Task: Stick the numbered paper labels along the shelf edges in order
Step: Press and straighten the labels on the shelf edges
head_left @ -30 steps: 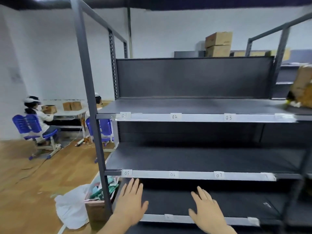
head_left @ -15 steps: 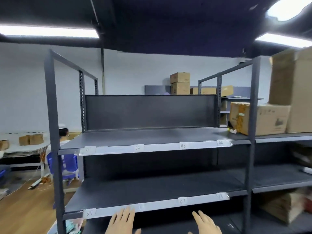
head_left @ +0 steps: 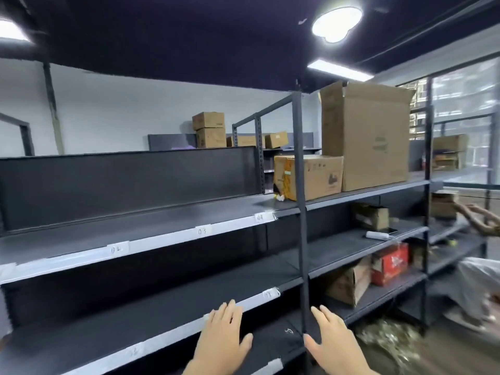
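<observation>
Shelf unit [head_left: 135,190]: dark grey steel with several tiers, running up and to the left of both hands. An upright post [head_left: 301,239] stands between the hands, just beside the R thumb.

Tall cardboard box [head_left: 365,136]: on the top tier, well above the R hand, upright with its flaps open. A smaller box [head_left: 311,177] sits against its left side, partly behind the post. A red box [head_left: 391,263] is on a lower tier, up and to the right of the R hand.

L hand [head_left: 221,345]: palm forward, fingers straight and spread, nothing held. The fingertips overlap the mid-tier edge strip [head_left: 251,302]; contact can't be confirmed.

R hand [head_left: 332,345]: same posture, fingers apart, nothing held, right of the post.

Labels, top-tier edge, above and to the left of the L hand, in sequence: 02 [head_left: 118,249], 03 [head_left: 202,230], 04 [head_left: 260,217]. All are stuck flat on the white strip.

Mid-tier edge: one label [head_left: 268,294] sits just up and to the right of the L fingertips, no. illegible. A second label [head_left: 135,351] lies to the left of the L wrist, blurred.
</observation>
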